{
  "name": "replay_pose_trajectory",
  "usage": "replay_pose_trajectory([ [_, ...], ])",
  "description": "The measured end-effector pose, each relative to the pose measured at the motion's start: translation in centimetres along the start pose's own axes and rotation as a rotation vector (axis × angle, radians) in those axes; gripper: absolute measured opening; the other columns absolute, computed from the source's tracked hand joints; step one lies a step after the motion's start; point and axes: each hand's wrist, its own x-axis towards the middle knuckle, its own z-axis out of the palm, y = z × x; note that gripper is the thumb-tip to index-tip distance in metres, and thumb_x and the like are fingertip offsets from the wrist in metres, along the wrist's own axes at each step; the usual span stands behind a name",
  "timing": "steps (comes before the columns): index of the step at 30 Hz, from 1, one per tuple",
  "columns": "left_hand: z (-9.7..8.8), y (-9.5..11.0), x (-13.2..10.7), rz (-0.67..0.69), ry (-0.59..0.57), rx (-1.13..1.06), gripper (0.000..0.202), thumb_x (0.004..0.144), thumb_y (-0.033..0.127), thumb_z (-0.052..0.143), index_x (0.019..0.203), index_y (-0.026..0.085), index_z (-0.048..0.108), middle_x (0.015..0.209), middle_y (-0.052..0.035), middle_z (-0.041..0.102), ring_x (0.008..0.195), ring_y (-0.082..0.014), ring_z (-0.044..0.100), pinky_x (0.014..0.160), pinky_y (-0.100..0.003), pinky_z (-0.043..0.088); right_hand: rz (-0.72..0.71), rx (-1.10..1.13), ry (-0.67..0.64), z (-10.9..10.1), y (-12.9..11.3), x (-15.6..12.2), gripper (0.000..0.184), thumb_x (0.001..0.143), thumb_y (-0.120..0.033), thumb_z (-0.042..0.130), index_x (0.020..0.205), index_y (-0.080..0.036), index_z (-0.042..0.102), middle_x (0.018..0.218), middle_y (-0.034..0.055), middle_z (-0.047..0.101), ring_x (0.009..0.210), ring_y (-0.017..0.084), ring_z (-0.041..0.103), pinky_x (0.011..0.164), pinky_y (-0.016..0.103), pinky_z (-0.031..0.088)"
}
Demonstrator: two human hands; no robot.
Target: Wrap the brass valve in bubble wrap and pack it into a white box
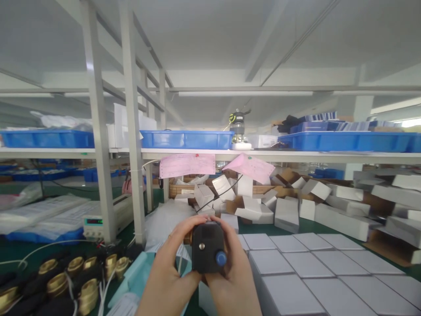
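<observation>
Between both hands, above the front of the bench, is a motorized valve with a black housing (pixel 207 252). A blue round knob or cap and a small silver screw show on the side facing me, and a bit of brass pokes out at its left. My left hand (pixel 176 259) wraps the left side, fingers over the top and thumb underneath. From the right, my right hand (pixel 232 259) grips it in the same way. Left of my hands stand several similar brass-ended valves (pixel 88 294) with white wires. Close to my right hand are rows of closed white boxes (pixel 289 292).
Opened white cartons (pixel 259 213) lie heaped behind the boxes. A teal packet (pixel 138 276) is left of my hands, near a bench power supply (pixel 94 226) and metal posts (pixel 133 131). Blue trays (pixel 187 139) stand on the shelf, with pink paper sheets (pixel 187 165) hanging from its edge.
</observation>
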Motion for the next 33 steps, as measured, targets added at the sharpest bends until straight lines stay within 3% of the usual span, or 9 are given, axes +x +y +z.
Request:
replay_pose_trajectory([
  [6,0.6,0.2,0.0,-0.152,0.010,-0.062,0.071,0.061,0.002,0.059,0.125,0.032,0.067,0.138,0.0007,0.065,0.134,-0.0254,0.055,0.119,-0.039,0.039,0.162,0.021,0.012,0.2,-0.4,0.1,0.059,0.066,-0.012,0.064,0.124,-0.023,0.065,0.115,0.0074,0.076,0.101,0.024,0.075,0.080,0.029,0.064],
  [12,0.3,0.5,-0.3,-0.098,0.015,-0.040,0.066,0.064,0.003,0.063,0.123,0.033,0.068,0.136,0.0023,0.066,0.131,-0.0233,0.058,0.116,-0.033,0.041,0.076,0.120,0.065,0.8,-0.1,0.3,0.050,0.069,-0.014,0.060,0.117,-0.024,0.069,0.108,0.0065,0.078,0.095,0.023,0.076,0.073,0.027,0.065],
  [18,-0.1,0.4,-0.3,-0.035,-0.003,-0.009,0.068,0.068,0.001,0.064,0.126,0.037,0.066,0.137,0.0050,0.065,0.133,-0.0202,0.057,0.115,-0.028,0.041,-0.007,-0.034,-0.012,0.5,-0.1,0.0,0.065,0.064,-0.006,0.058,0.126,-0.023,0.063,0.120,0.0070,0.074,0.108,0.024,0.073,0.085,0.029,0.063],
  [22,-0.2,0.4,-0.4,0.013,-0.021,0.000,0.073,0.067,-0.003,0.062,0.126,0.040,0.065,0.138,0.0068,0.065,0.132,-0.0188,0.057,0.113,-0.026,0.043,-0.046,0.008,-0.020,0.3,-0.6,-0.1,0.067,0.063,-0.004,0.057,0.126,-0.025,0.063,0.123,0.0047,0.074,0.109,0.021,0.073,0.089,0.026,0.062],
  [27,-0.4,0.4,-0.5,0.015,-0.025,0.019,0.075,0.066,-0.005,0.061,0.126,0.040,0.065,0.141,0.0065,0.063,0.131,-0.0196,0.058,0.117,-0.030,0.040,0.048,0.006,-0.093,0.2,-1.7,-0.3,0.062,0.071,-0.008,0.059,0.129,-0.028,0.059,0.130,0.0026,0.071,0.116,0.020,0.070,0.094,0.024,0.060],
  [33,-0.5,0.9,-0.6,0.028,-0.018,0.034,0.076,0.065,-0.005,0.059,0.125,0.041,0.066,0.139,0.0071,0.065,0.131,-0.0191,0.059,0.118,-0.031,0.040,0.071,-0.025,-0.078,0.2,-2.8,-0.6,0.060,0.071,-0.009,0.058,0.127,-0.029,0.060,0.131,0.0009,0.070,0.119,0.018,0.068,0.096,0.022,0.057],
])
